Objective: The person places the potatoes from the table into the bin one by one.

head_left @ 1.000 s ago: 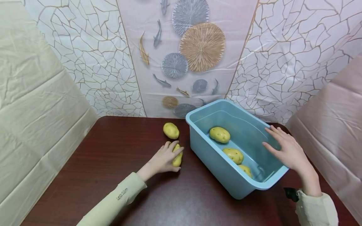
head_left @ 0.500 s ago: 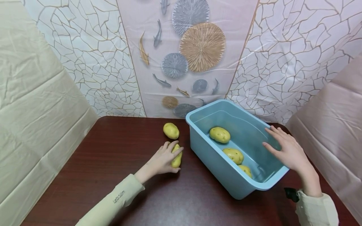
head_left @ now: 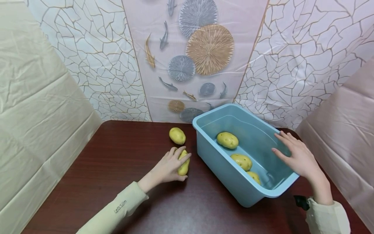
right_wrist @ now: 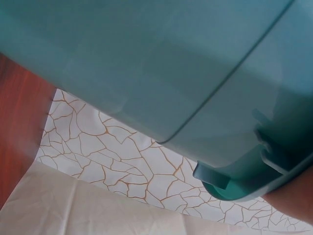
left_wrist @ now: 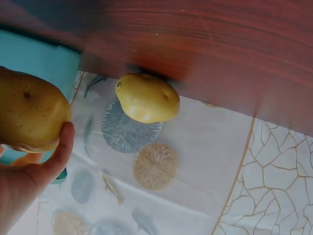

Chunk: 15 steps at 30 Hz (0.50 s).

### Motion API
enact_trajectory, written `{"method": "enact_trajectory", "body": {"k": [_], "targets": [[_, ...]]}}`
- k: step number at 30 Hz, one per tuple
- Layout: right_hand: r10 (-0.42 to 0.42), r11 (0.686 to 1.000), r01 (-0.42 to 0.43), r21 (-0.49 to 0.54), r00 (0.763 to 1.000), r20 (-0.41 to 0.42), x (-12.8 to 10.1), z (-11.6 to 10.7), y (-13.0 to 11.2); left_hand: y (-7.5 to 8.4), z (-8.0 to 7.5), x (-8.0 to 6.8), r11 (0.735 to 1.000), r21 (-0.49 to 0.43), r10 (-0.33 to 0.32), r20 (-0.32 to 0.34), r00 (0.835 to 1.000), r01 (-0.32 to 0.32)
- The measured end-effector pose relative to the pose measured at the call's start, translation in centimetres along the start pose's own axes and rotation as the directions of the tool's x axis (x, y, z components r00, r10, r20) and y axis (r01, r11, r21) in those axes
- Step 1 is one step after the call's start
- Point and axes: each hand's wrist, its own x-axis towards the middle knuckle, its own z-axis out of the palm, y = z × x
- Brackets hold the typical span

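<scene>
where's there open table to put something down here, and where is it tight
Bare table stretches left of the left hand to the wall, and along the near edge before the tub. It is tight between the tub and the gripped potato, with a loose potato just behind it.

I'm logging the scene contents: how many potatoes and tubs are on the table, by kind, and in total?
Potatoes: 5, with 3 in the tub, 1 gripped by the left hand, 1 loose on the table
Blue tub: 1
Total: 6

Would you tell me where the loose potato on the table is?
In the head view, the loose potato lies left of the blue tub, just beyond the left hand.
</scene>
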Motion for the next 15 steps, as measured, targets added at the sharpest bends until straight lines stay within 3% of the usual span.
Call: {"method": "enact_trajectory", "body": {"k": [15], "targets": [[0.007, 1.000, -0.007, -0.002, 1.000, 0.000, -0.04, 0.06, 0.07, 0.56, -1.00, 0.21, 1.000, 0.007, 0.011, -0.004, 1.000, -0.011]]}}
